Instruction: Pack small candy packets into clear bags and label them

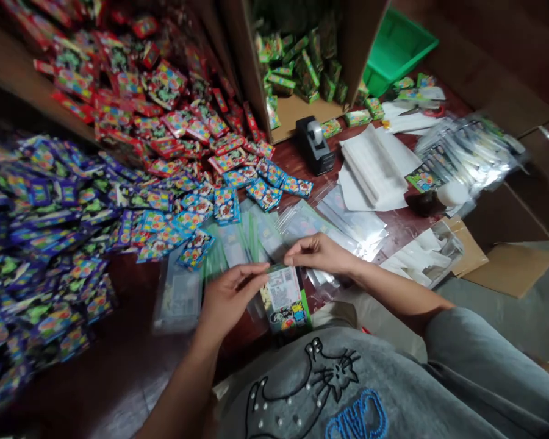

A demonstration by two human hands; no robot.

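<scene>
Close to my body is a colourful printed packet (287,299) with a pale label and a green edge. My left hand (233,296) pinches its upper left corner between thumb and fingers. At the upper right corner, my right hand (318,253) pinches the same edge. Just beyond the hands lie flat clear plastic bags (238,244) with green strips. A stack of clear plastic sleeves (179,292) rests left of my left hand. Several small blue packets (265,194) are scattered past the bags.
Heaps of purple packets (41,244) and red packets (165,85) cover the left side. A cardboard box (297,116) holds green packets. Behind the bags stands a black tape dispenser (315,146), near white paper (375,164). A green bin (400,49) and bagged goods (471,152) are at right.
</scene>
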